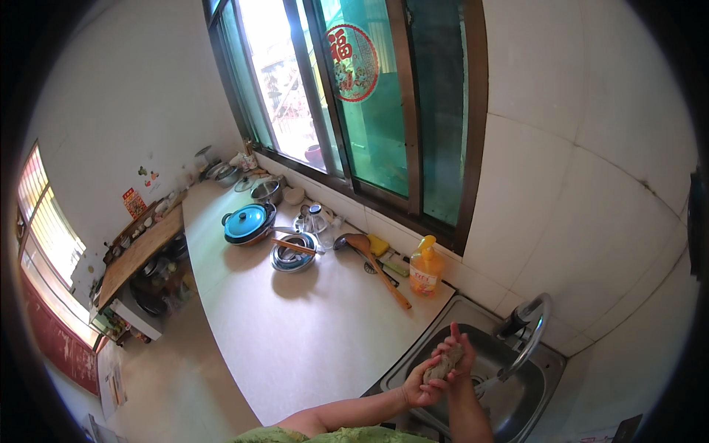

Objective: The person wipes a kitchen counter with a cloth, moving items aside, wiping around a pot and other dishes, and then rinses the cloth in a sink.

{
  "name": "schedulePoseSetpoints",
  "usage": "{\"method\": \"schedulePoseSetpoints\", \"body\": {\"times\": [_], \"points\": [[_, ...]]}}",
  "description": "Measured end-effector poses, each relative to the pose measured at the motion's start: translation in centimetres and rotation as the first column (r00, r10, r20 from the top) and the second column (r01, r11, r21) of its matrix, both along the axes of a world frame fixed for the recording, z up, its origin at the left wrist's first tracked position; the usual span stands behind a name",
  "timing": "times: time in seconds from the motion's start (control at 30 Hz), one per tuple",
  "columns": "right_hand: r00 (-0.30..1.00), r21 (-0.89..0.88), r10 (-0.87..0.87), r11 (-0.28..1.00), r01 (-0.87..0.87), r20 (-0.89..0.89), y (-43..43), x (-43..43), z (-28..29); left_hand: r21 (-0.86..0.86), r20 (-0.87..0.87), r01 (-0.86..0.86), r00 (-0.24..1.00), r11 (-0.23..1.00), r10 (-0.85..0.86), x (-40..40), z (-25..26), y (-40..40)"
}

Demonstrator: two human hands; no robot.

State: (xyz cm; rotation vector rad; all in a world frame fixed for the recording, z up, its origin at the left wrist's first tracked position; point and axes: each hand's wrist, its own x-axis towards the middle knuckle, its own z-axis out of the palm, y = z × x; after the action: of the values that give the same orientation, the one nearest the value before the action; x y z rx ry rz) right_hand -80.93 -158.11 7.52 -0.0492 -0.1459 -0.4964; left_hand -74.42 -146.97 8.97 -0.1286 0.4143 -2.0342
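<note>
Over the left side of a stainless steel sink (507, 412), both of my hands hold a wadded grey-brown cloth (443, 364). My left hand (424, 385) grips its lower end from the left. Around its upper right side are the fingers of my right hand (462, 351), with one finger pointing up. A curved chrome faucet (540, 335) stands just right of my hands, and what looks like water comes from its spout into the basin. The cloth is partly hidden by my fingers.
A yellow pump bottle (425, 271) stands near the sink. Further along the counter (266, 326) are a wooden spatula (382, 271), a ladle (342, 242), stacked bowls with chopsticks (293, 257) and a blue-lidded pot (246, 223). A tiled wall and window border the counter.
</note>
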Motion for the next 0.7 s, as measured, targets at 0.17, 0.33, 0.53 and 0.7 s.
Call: {"method": "schedulePoseSetpoints", "body": {"times": [0.17,0.33,0.53,0.7], "points": [[0.841,-0.233,-0.040,0.967,-0.103,-0.539,-0.7,0.2,1.5,0.064,0.537,-0.007,0.843,0.998,-0.029,1.0,-1.6,0.4],[0.735,-0.392,-0.190,0.914,-0.110,-0.650,-0.9,0.0,1.4,0.045,0.889,0.036,0.455,0.998,-0.056,0.1,0.1,-0.1],[0.633,-0.546,-0.369,0.832,-0.101,-0.680,-0.9,-0.2,-0.2,0.171,0.984,0.080,0.032,0.982,-0.174,-0.4,-1.5,-1.3],[0.545,-0.633,-0.480,0.764,-0.126,-0.687,0.1,0.1,-2.3,0.154,0.950,-0.027,-0.270,0.988,-0.155,-1.2,-6.1,-1.0]]}}
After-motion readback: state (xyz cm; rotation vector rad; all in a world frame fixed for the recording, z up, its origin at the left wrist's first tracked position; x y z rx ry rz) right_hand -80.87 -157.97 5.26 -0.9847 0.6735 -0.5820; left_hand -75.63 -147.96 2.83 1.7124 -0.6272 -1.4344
